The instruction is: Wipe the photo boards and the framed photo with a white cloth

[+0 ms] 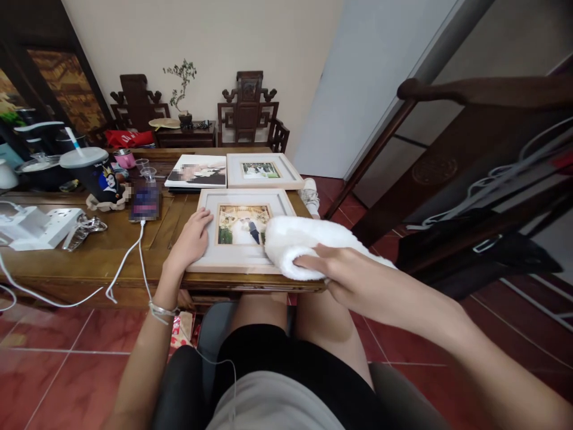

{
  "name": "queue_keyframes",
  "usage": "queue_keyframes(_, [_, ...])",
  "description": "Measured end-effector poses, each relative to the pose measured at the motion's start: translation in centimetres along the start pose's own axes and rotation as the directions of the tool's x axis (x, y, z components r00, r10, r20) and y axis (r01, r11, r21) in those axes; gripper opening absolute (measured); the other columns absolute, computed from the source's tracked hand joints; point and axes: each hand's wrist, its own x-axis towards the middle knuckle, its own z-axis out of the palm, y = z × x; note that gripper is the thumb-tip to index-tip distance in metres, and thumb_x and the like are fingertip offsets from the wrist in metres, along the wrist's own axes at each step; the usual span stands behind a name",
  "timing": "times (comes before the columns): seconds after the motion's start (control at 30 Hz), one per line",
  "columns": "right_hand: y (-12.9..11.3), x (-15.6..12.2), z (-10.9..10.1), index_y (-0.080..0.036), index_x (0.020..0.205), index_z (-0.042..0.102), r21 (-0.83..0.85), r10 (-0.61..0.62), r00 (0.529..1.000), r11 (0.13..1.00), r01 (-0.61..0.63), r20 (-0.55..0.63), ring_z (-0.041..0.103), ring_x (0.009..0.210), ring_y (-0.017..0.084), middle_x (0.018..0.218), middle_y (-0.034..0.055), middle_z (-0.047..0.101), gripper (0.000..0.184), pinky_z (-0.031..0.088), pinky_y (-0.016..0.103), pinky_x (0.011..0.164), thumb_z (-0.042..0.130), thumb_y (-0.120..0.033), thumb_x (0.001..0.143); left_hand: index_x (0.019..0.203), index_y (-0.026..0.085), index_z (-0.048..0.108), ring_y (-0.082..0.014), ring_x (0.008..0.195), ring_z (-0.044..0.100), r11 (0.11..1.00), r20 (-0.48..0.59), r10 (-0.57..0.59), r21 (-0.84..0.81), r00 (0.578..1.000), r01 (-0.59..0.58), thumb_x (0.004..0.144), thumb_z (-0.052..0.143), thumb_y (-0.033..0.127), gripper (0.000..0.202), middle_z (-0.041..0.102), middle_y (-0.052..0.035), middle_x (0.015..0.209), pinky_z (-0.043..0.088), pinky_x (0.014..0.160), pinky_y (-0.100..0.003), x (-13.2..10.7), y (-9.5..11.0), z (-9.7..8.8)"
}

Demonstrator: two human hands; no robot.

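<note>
A pale wood picture frame (200,263) with a white mat and a small wedding photo lies flat at the table's front edge. My left hand (193,237) grips the frame's left side, its fingertips curled over the border. Bunched in my right hand (333,269) is a fluffy white towel (313,230), which covers the frame's right part and hangs past the table's right side. The thumb of that hand is pressed into a fold; its other fingers are partly hidden. Behind lies a second picture frame (290,173), beside a photo album (197,179) with a blurred cover.
On the wooden table (129,257) at left are a phone (145,203) with white cables, a power strip (49,230), a dark lidded cup (101,179) and a pink mug (124,159). A wooden chair (430,155) stands close on the right. Another person's shoe (308,194) shows beyond the table.
</note>
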Motion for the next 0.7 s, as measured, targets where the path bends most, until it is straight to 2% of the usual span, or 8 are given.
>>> queue_keyframes(0.1, [-0.1, -0.7, -0.6, -0.026, 0.114, 0.061, 0.072, -0.020, 0.999, 0.997, 0.023, -0.049, 0.062, 0.083, 0.024, 0.091, 0.0055, 0.066, 0.059, 0.044, 0.030, 0.071, 0.042, 0.002, 0.065, 0.124, 0.008, 0.061, -0.0261, 0.139, 0.040, 1.000, 0.007, -0.001, -0.016, 1.000, 0.001, 0.081, 0.038, 0.009, 0.049, 0.054, -0.0161, 0.140, 0.028, 0.118, -0.047, 0.0, -0.1, 0.0])
queue_keyframes(0.17, [0.5, 0.4, -0.9, -0.024, 0.115, 0.058, 0.042, 0.038, 0.993, 0.999, -0.034, -0.108, 0.061, 0.081, 0.025, 0.093, 0.0071, 0.066, 0.059, 0.044, 0.032, 0.068, 0.043, 0.002, 0.064, 0.124, 0.010, 0.061, -0.0256, 0.138, 0.040, 0.999, 0.000, -0.003, -0.039, 1.000, 0.003, 0.081, 0.038, 0.009, 0.049, 0.054, -0.0141, 0.140, 0.028, 0.118, -0.047, 0.0, -0.2, 0.1])
queue_keyframes(0.27, [2.3, 3.9, -1.2, -0.019, 0.121, 0.054, -0.066, 0.111, 0.963, 0.989, -0.131, -0.246, 0.061, 0.084, 0.027, 0.110, 0.0142, 0.063, 0.060, 0.045, 0.034, 0.067, 0.043, 0.003, 0.066, 0.123, 0.014, 0.062, -0.0238, 0.137, 0.042, 0.997, -0.016, -0.002, -0.076, 1.000, 0.001, 0.082, 0.038, 0.009, 0.048, 0.057, -0.0103, 0.138, 0.028, 0.118, -0.046, -0.1, -0.3, 0.0])
queue_keyframes(0.33, [3.8, 7.0, -1.4, -0.019, 0.125, 0.053, -0.150, 0.059, 0.952, 0.983, -0.109, -0.300, 0.059, 0.101, 0.030, 0.131, 0.0169, 0.054, 0.064, 0.046, 0.037, 0.076, 0.040, 0.006, 0.068, 0.121, 0.015, 0.064, -0.0230, 0.137, 0.042, 0.995, -0.027, 0.000, -0.103, 1.000, -0.003, 0.083, 0.038, 0.009, 0.047, 0.058, -0.0091, 0.136, 0.029, 0.118, -0.046, -0.1, -0.3, -0.1])
queue_keyframes(0.4, [5.0, 10.0, -1.3, -0.016, 0.126, 0.055, -0.224, 0.031, 0.946, 0.968, -0.109, -0.324, 0.055, 0.111, 0.032, 0.138, 0.0194, 0.049, 0.062, 0.044, 0.042, 0.085, 0.038, 0.008, 0.071, 0.120, 0.016, 0.065, -0.0227, 0.136, 0.043, 0.994, -0.035, 0.005, -0.113, 0.999, -0.008, 0.084, 0.038, 0.010, 0.045, 0.060, -0.0090, 0.134, 0.030, 0.117, -0.046, -0.1, -0.3, -0.1])
queue_keyframes(0.47, [5.8, 12.7, -0.9, -0.013, 0.128, 0.056, -0.285, -0.014, 0.952, 0.955, -0.078, -0.306, 0.051, 0.117, 0.033, 0.133, 0.0195, 0.053, 0.062, 0.040, 0.046, 0.095, 0.037, 0.008, 0.073, 0.119, 0.015, 0.065, -0.0228, 0.136, 0.045, 0.994, -0.039, 0.011, -0.105, 0.999, -0.015, 0.085, 0.038, 0.010, 0.044, 0.060, -0.0101, 0.134, 0.031, 0.117, -0.046, 0.0, -0.3, -0.2])
queue_keyframes(0.57, [6.1, 15.4, 0.7, -0.014, 0.133, 0.055, -0.309, -0.015, 0.984, 0.950, -0.041, -0.177, 0.047, 0.124, 0.034, 0.131, 0.0160, 0.056, 0.069, 0.036, 0.048, 0.100, 0.040, 0.010, 0.071, 0.119, 0.013, 0.065, -0.0232, 0.135, 0.045, 0.996, -0.047, 0.020, -0.090, 0.999, -0.024, 0.084, 0.037, 0.009, 0.045, 0.060, -0.0118, 0.134, 0.032, 0.116, -0.046, 0.0, -0.4, -0.1])
queue_keyframes(0.7, [5.0, 15.7, 2.9, -0.016, 0.136, 0.056, -0.299, -0.004, 0.999, 0.954, -0.010, -0.045, 0.051, 0.119, 0.036, 0.138, 0.0174, 0.053, 0.067, 0.040, 0.047, 0.094, 0.042, 0.007, 0.074, 0.119, 0.014, 0.066, -0.0232, 0.135, 0.045, 0.995, -0.055, 0.018, -0.094, 0.998, -0.023, 0.085, 0.037, 0.009, 0.044, 0.061, -0.0113, 0.133, 0.032, 0.116, -0.047, 0.0, -0.5, 0.0])
